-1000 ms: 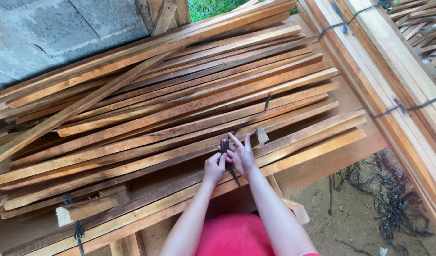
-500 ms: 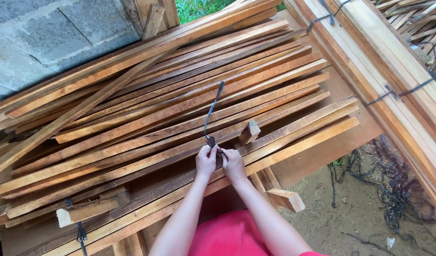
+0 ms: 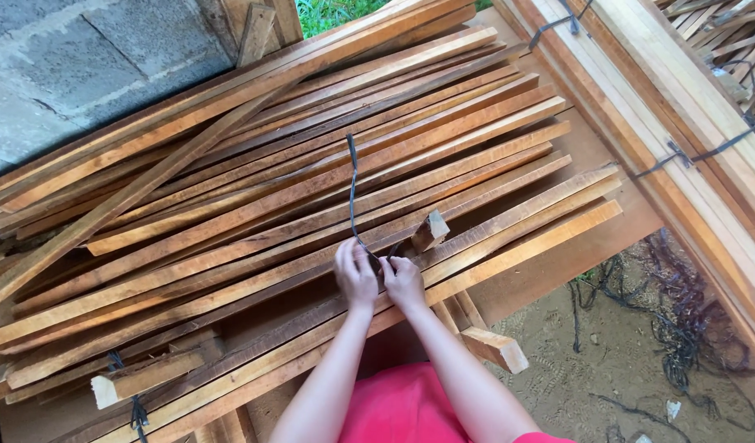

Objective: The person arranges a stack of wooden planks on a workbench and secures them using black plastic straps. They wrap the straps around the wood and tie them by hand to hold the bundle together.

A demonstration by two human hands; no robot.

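The left hand (image 3: pixel 355 275) and the right hand (image 3: pixel 403 281) sit close together, almost touching, at the near edge of the stack of wooden slats (image 3: pixel 254 205). Both are curled, fingers pressed together, and they pinch the lower end of a thin dark strap (image 3: pixel 350 184). Exactly how each finger lies on it cannot be told from the head view.

From the hands the strap runs up and away across the top of the slats, bowing slightly, its far end lying loose near the middle of the stack. It looks like a narrow, flexible band: light, limp enough to curve under its own weight, and probably smooth enough to slip through a loose grip. Taking it near the end, pinched firmly between thumb and fingers as here, seems the surest hold.

A short offcut block (image 3: pixel 431 230) stands tilted on the slats just beyond the right hand. The slats themselves are long, stiff and rough-sawn, laid unevenly and fanning toward the far right corner. Another short block (image 3: pixel 494 349) juts out below the stack's near edge, right of the right forearm. To the right, a bundle of larger planks (image 3: pixel 689 139) is bound with dark ties, and loose dark straps (image 3: pixel 681 328) litter the dirt ground (image 3: pixel 591 394). A grey block wall (image 3: pixel 74 66) stands beyond the stack's far left corner.
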